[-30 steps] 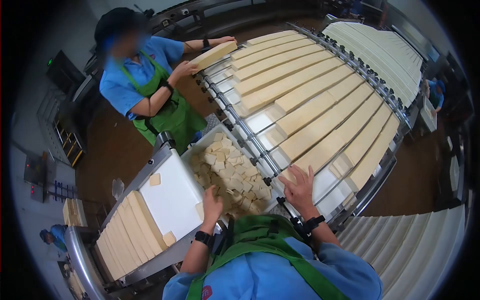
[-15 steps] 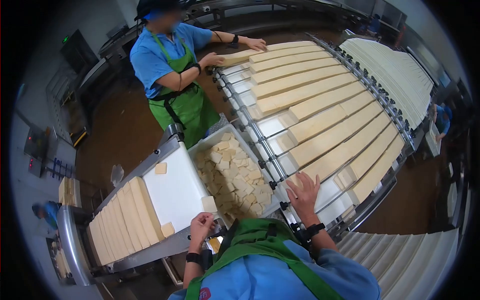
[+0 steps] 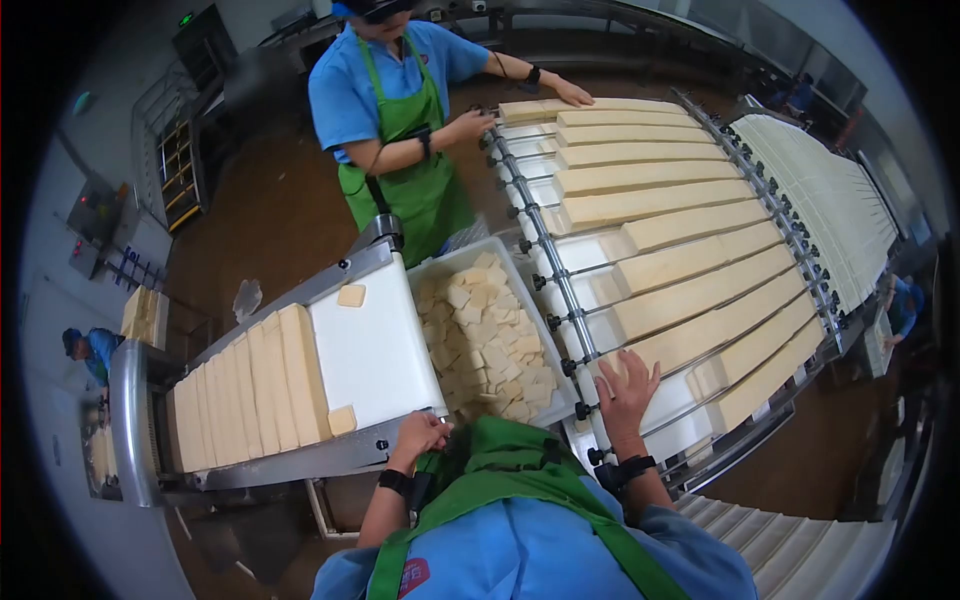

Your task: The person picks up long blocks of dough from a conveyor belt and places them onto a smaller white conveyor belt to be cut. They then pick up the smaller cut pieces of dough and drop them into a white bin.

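Note:
My left hand (image 3: 422, 436), fingers curled in, is at the near corner of the white belt (image 3: 375, 365), beside a bin (image 3: 500, 246) full of loose pale square slices (image 3: 485, 330). No slice shows in that hand, but the inside of its fingers is hidden. My right hand (image 3: 627, 392), fingers spread, rests at the near end of a long pale row (image 3: 700, 330) of the same cream colour on the right conveyor. The white belt carries several upright pale rows (image 3: 250, 385) packed together, and two loose square pieces, one far (image 3: 351, 295) and one near (image 3: 342, 419).
Across the bin, a co-worker in a green apron (image 3: 405, 180) has both hands at the farthest row. A metal rail with black knobs (image 3: 555, 265) runs along the right conveyor. White corrugated sheets (image 3: 800, 535) lie at lower right. Other people work farther off.
The pale slice beside my left hand at the belt's end is gone from there. My view has shifted; my right hand stays at the row's end. The co-worker's hands remain at the far row.

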`<state>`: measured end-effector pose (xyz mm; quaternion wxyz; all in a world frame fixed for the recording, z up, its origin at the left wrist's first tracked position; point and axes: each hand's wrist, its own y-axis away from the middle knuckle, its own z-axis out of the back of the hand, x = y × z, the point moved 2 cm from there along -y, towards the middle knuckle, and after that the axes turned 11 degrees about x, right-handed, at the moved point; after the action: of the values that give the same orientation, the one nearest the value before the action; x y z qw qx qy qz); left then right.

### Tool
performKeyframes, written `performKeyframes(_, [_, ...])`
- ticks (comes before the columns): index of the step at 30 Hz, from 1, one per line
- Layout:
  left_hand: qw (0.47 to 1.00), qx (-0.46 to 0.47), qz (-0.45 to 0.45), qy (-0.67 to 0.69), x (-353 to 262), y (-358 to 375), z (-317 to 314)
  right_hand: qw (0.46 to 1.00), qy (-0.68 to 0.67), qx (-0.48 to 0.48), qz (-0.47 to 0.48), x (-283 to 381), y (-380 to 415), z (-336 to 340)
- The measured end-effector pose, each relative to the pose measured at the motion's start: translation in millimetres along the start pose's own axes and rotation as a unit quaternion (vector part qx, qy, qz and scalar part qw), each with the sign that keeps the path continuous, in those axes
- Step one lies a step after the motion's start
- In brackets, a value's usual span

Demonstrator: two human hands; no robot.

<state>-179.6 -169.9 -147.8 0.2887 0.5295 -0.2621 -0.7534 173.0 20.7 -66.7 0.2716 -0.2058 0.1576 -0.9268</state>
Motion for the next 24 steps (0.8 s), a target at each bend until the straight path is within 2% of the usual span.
performKeyframes(5, [0.991, -0.012, 0.018, -0.134, 7.7, -10.2, 1.8, 1.000, 0.004, -0.014, -0.001, -6.4, 2.5, -6.6])
performKeyframes(7, [0.997, -0.029, 0.016, -0.070, 3.5, -0.7, 0.6, 0.999, 0.016, -0.025, -0.017, -5.2, 2.0, -4.2])
performKeyframes(9, [0.998, -0.034, -0.004, -0.051, 8.5, -0.7, 0.4, 1.000, 0.002, -0.027, -0.006, -4.6, 2.3, -5.2])
performKeyframes(11, [0.989, -0.032, -0.053, -0.132, 20.2, -12.1, 4.1, 0.999, 0.012, -0.038, -0.014, -6.0, 2.7, -7.9])
performKeyframes(13, [0.989, -0.040, -0.073, -0.124, 28.9, -21.0, 6.0, 0.998, 0.024, -0.047, -0.024, -5.7, 5.8, -6.8])
performKeyframes(15, [1.000, -0.016, -0.014, 0.012, 18.0, -16.1, 3.4, 1.000, 0.000, -0.026, -0.011, -6.0, 2.9, -3.1])
performKeyframes(19, [0.999, -0.007, -0.033, 0.012, 15.1, -13.5, 5.1, 0.999, 0.007, -0.034, -0.013, -5.7, 1.3, -5.0])
performKeyframes(24, [0.999, 0.010, -0.010, 0.045, 18.4, -19.1, 5.6, 1.000, 0.011, -0.021, -0.019, -4.6, 1.8, -1.7])
